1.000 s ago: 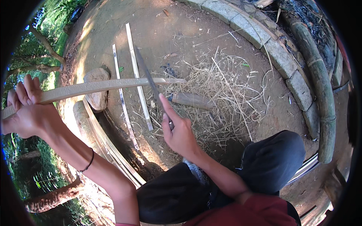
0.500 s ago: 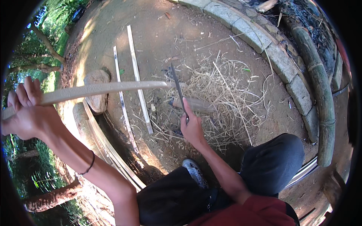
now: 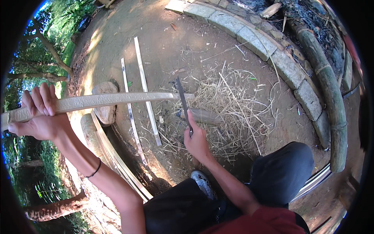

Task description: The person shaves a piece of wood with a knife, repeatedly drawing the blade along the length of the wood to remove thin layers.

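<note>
A long pale bamboo strip (image 3: 117, 99) runs across the left half of the view, its broad, rough face toward me. My left hand (image 3: 43, 115) is closed round it near its left end. In my right hand (image 3: 196, 142) is a knife (image 3: 182, 95) with a narrow dark blade, my index finger stretched along it. The blade stands across the strip near its right tip, seemingly against it. Under that tip a short piece of wood (image 3: 202, 116) lies among a heap of thin shavings (image 3: 237, 105).
Two narrow strips (image 3: 142, 78) lie on the dirt beyond the held one. A stone (image 3: 106, 107) and split bamboo lengths (image 3: 117, 158) are at the left. A curved block kerb (image 3: 255, 39) and a thick bamboo pole (image 3: 329, 89) border the right, beside ash.
My left hand has shifted right and turned the strip, so more of its broad face shows. The knife remains near the strip's right end. The whole view has tilted slightly.
</note>
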`<state>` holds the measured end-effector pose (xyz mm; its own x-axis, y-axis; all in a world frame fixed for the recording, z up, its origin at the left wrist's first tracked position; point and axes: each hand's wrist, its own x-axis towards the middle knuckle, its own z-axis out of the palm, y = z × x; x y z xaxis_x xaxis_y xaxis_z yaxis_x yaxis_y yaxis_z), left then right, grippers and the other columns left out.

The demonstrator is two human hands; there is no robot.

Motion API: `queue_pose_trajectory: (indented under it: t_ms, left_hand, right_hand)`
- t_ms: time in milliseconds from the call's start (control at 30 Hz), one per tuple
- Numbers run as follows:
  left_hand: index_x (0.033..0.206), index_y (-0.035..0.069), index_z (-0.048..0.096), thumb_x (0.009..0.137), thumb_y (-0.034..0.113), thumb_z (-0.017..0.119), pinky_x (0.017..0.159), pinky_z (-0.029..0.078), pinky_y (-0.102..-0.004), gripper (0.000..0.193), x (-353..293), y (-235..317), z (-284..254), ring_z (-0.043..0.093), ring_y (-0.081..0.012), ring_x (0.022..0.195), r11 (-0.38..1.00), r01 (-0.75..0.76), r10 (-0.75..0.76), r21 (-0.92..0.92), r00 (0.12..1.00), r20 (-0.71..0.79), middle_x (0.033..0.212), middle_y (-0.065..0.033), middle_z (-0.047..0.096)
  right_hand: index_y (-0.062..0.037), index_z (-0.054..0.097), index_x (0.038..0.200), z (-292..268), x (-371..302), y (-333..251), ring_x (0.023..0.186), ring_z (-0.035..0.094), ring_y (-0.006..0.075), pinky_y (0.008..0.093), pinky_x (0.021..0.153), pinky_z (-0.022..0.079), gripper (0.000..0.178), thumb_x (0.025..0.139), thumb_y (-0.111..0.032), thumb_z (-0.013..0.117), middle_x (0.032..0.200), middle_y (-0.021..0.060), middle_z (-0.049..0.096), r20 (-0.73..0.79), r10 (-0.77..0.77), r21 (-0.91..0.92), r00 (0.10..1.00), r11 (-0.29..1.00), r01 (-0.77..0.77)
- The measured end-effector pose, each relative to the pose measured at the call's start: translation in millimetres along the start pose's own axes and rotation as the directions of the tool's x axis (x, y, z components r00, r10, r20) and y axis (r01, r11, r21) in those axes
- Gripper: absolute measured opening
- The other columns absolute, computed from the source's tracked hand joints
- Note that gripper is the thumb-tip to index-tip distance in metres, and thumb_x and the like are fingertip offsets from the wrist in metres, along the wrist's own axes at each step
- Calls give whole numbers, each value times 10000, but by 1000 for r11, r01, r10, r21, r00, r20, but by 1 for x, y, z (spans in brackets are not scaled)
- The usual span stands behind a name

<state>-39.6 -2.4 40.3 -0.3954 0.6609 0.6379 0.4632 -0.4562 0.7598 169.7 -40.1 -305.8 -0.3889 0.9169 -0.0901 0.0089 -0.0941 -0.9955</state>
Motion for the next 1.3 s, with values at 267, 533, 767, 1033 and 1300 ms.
queue_pose_trajectory:
  t_ms: [267, 533, 767, 1033, 1300]
  left_hand:
    - [652, 170, 276, 886, 741, 321, 625, 422, -235, 619, -8, 10, 11, 282, -122, 492, 984, 93, -80, -152, 993, 87, 523, -3, 267]
    - [648, 166, 266, 818, 849, 273, 508, 269, -245, 704, -3, 3, 0, 274, -123, 466, 997, 44, -43, -67, 999, 18, 504, -4, 262]
    - [651, 170, 272, 849, 830, 280, 500, 270, -238, 689, -20, 9, 43, 278, -116, 467, 975, 12, 55, 221, 955, -292, 503, 3, 266]
    - [631, 170, 247, 904, 703, 258, 491, 271, -248, 600, -19, 1, 7, 267, -136, 481, 988, -31, 76, 149, 949, -306, 512, -5, 240]
    - [637, 167, 245, 880, 814, 146, 391, 166, -239, 698, -14, -10, -4, 212, -120, 423, 984, -28, 85, 176, 941, -327, 494, 1, 252]
  right_hand:
    - [-91, 304, 1536, -6, -4, -58, 438, 581, 251, 384, 489, 477, 666, 911, 27, 501, 563, 164, 572, 66, -96, 66, 993, 994, 91]
    - [-67, 299, 1534, 1, 4, -31, 439, 583, 235, 379, 457, 464, 677, 898, 41, 502, 530, 149, 561, 52, -26, 15, 998, 1000, 25]
    - [-67, 340, 1520, 11, -7, -33, 441, 583, 178, 321, 469, 458, 655, 896, 54, 497, 547, 142, 554, 101, -120, -41, 988, 991, 125]
    - [-80, 350, 1516, 5, -8, -66, 440, 592, 192, 346, 477, 477, 630, 914, 35, 498, 564, 158, 581, 190, -34, 90, 981, 996, 17]
    - [-94, 285, 1541, 11, -2, 6, 457, 592, 291, 430, 480, 485, 718, 877, 18, 534, 547, 170, 577, 93, -47, -178, 995, 982, 63]
